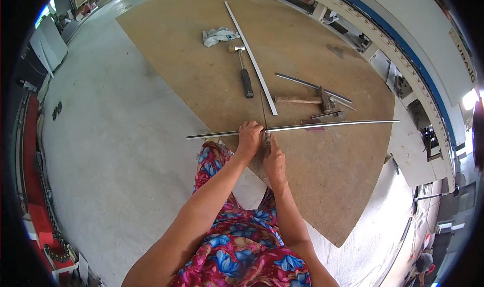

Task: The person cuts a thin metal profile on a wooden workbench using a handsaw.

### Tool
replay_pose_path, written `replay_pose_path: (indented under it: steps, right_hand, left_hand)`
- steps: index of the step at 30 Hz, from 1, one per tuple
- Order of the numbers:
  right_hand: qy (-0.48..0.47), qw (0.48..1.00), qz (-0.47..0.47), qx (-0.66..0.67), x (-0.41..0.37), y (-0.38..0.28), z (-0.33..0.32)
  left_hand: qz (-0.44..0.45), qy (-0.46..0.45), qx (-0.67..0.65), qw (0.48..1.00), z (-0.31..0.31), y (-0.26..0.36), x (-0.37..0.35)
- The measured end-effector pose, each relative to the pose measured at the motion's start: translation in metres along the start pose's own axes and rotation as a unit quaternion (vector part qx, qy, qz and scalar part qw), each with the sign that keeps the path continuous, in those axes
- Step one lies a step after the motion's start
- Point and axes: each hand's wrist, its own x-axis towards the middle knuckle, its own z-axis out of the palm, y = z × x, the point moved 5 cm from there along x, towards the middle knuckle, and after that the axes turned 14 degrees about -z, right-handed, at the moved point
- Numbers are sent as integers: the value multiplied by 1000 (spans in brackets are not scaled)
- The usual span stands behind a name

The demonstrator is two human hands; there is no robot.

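A long, narrow metal strip lies crosswise in front of me, its left end reaching past the brown board's edge over my knee. My left hand is closed around it near the middle. Just right of that, my right hand is wrapped round the short handle of a slim file-like tool. The tool's thin dark shaft points away from me and crosses the strip. Close beyond lie a wooden-handled hammer, a small metal piece and shorter strips.
The large brown board carries a white flat bar, a black-handled hammer and a crumpled whitish cloth or bag. A big machine runs along the right. Another person is far off at lower right.
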Motion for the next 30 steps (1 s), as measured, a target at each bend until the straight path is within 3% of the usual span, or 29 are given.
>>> replay_pose_path:
  steps: [8,17,23,27,30]
  right_hand:
    - [9,999,-13,31,-113,1,-22]
    - [2,1000,-25,-7,-10,8,0]
    - [-13,999,29,26,-63,1,-17]
    - [-14,1000,10,14,-113,5,-28]
    - [2,999,-7,36,-93,9,-25]
  left_hand:
    - [5,7,-7,1000,-5,4,0]
    - [7,4,-8,1000,-2,1,1]
    - [3,2,-9,1000,3,0,-2]
    - [6,-2,6,1000,6,0,0]
    - [7,6,-2,1000,11,-4,-1]
